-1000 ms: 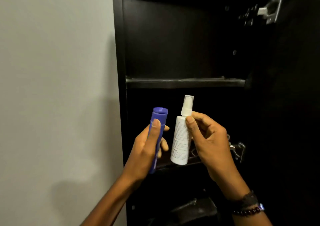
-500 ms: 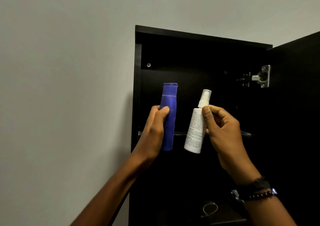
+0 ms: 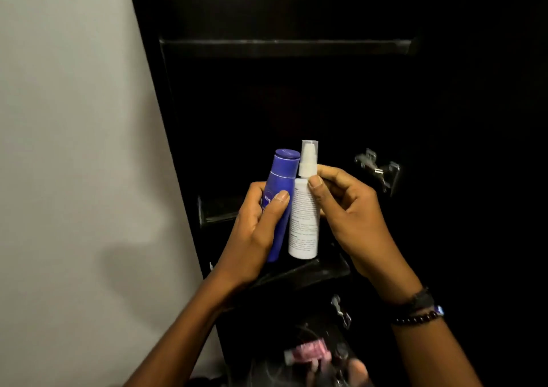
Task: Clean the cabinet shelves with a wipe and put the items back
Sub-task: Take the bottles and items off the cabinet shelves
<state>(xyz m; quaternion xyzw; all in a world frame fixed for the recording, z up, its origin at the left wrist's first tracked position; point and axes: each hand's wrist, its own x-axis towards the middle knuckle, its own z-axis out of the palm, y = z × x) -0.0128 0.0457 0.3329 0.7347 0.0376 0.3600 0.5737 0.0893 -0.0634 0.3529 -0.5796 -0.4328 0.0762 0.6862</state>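
Lowered together now, blue bottle (image 3: 278, 203) in my left hand (image 3: 255, 232), white sprayer (image 3: 304, 217) in my right hand (image 3: 350, 217), ready for shelving.

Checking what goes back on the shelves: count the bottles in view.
2. The blue bottle is in the left hand; the white spray bottle is beside it in the right hand. The dark cabinet and blurred items below may hide more.

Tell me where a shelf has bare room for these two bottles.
Upper shelf shows bare along its whole front edge. The lower shelf shows bare left of the blue bottle. Crowded: the clutter at the bottom.
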